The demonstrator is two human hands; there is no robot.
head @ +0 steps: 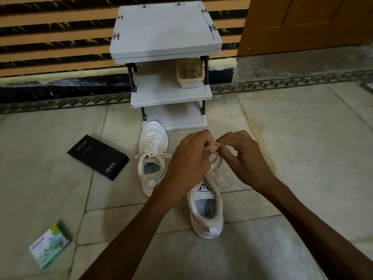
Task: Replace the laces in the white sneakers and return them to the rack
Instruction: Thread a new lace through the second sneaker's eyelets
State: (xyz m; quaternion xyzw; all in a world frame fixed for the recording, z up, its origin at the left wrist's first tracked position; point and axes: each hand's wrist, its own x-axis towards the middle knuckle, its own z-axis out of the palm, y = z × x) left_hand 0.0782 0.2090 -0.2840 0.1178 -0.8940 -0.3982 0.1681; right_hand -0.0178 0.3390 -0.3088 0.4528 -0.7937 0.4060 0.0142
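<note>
Two white sneakers stand on the tiled floor in front of a white shoe rack (171, 96). The left sneaker (152, 158) is laced, its lace ends lying loose. The right sneaker (206, 211) is nearer me, heel toward me, its toe hidden under my hands. My left hand (189, 160) and my right hand (244, 156) meet above its front. Both pinch the cream lace (216, 164) between fingertips, and loops of the lace hang down to the tongue.
A black box (99, 157) lies on the floor left of the sneakers. A small green and white box (50, 245) lies at the lower left. A beige tub (189, 72) sits on the rack's middle shelf. A striped wall and a wooden door (302, 23) stand behind.
</note>
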